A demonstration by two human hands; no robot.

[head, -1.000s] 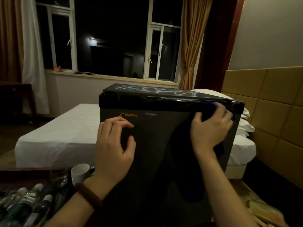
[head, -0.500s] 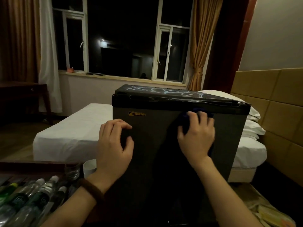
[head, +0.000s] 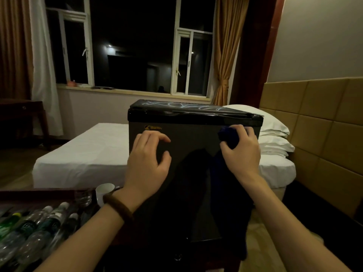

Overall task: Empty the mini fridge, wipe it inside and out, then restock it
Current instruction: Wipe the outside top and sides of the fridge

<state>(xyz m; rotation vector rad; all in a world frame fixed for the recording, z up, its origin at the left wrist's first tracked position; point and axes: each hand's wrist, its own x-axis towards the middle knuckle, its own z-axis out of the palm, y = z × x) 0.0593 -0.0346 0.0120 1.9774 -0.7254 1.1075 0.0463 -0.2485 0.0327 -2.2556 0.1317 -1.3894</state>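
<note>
Wiping the mini fridge [head: 188, 173] door, mid-frame.
Right hand [head: 242, 154] grips blue cloth [head: 227, 137]; left hand [head: 148, 161], fingers arched, braces — hard shove could tip it.

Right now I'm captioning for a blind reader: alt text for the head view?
A right hand presses a blue cloth to a mini fridge door while the left hand braces it; bottles lie lower left.

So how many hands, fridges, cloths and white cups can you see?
Hands: 2, the left hand touching the fridge door and the right hand gripping the cloth
Mini fridge: 1
Blue cloth: 1
White cup: 1
Total: 5
</note>
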